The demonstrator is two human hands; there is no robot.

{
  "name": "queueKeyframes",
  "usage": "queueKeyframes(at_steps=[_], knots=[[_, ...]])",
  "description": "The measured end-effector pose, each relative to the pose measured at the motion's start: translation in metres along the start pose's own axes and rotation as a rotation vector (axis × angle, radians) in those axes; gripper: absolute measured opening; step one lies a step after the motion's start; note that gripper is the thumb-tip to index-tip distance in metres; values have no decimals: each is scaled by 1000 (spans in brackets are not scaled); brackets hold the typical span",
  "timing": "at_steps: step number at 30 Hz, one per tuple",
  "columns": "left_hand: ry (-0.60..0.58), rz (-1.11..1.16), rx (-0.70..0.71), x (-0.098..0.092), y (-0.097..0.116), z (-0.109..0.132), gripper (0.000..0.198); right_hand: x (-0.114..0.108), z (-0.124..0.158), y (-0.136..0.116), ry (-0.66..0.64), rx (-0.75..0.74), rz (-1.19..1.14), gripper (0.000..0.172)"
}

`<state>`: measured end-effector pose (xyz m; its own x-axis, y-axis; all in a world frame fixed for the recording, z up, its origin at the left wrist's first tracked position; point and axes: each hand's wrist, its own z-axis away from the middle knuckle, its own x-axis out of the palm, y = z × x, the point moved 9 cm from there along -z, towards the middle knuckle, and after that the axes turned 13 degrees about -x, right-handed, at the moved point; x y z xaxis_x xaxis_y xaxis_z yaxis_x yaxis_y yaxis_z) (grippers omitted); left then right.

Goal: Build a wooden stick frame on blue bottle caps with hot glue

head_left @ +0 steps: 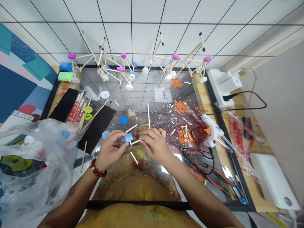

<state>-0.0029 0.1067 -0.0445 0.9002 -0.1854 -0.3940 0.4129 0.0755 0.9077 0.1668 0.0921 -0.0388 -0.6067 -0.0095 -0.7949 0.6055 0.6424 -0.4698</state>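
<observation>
My left hand, a beaded bracelet on its wrist, pinches a blue cap-like wheel between thumb and forefinger. Thin wooden sticks meet at or near the wheel; one short stick runs from it to the fingers of my right hand, which are closed on its end. Another stick slants down below the wheel, and one shows above it. A longer stick stands out just beyond my right fingers. How the pieces join is too small to tell.
Stick figures with pink heads and white wheels line the back wall. At right lie a glue gun, its cord, pliers and scissors. A plastic bag, black sheets and bundled sticks are at left. Wood scraps litter the glass.
</observation>
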Motion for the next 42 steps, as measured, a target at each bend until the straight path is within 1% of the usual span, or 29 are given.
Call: queueKeyframes(at_steps=[11,19,23,25,28,31,33,38,42], knots=[[16,-17,-15,-1,-2,-1,21,1,1,3,-14,-9,11,22],[9,-20,-19,-1,-4,0,22,3,2,3,10,-5,11,22],[3,-11,-23,-1,-5,0,22,3,1,1,11,-8,9,15],[10,-5,-21,-1,-5,0,23,-1,1,1,1,4,16,14],[14,-5,-21,-2,-3,0,22,-13,1,4,5,42,42,19],[9,-9,-27,-1,-4,0,22,-27,4,10,55,89,72,16],[8,-5,-27,-1,-4,0,22,-32,5,13,78,100,77,14],[7,-3,-28,-1,-5,0,22,-22,5,12,16,88,61,14],[6,-3,-22,-1,-5,0,21,-18,5,12,18,96,54,17]])
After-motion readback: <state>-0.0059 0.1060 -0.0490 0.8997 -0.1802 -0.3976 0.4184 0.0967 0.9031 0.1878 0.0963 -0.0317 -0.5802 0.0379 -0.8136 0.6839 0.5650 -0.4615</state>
